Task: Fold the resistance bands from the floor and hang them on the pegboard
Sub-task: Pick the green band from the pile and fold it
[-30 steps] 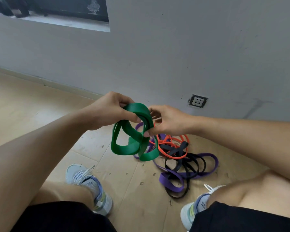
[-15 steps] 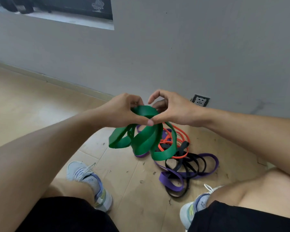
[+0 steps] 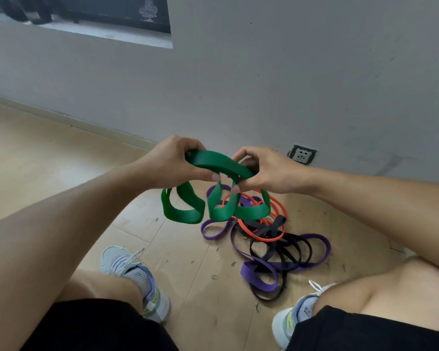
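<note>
Low over the floor (image 3: 48, 158), between the knees, the left hand (image 3: 173, 163) is closed on one end of the green band (image 3: 218, 209), thumb pressing the flat strap against the curled fingers. Its loops droop in the middle, clear of the floor, some twisted on edge. The right hand (image 3: 266, 171) pinches the other end between thumb and fingertips. To fold it well, I would judge that the loops need drawing to even length and laid flat on each other before the ends are brought together, or the bundle will spring apart. Beneath and to the right, the purple band (image 3: 259, 274), orange band (image 3: 279, 214) and black band (image 3: 276, 249) lie tangled on the floor, near the wall socket (image 3: 302, 155). Small writing shows on both shoes but is too blurred to read.
</note>
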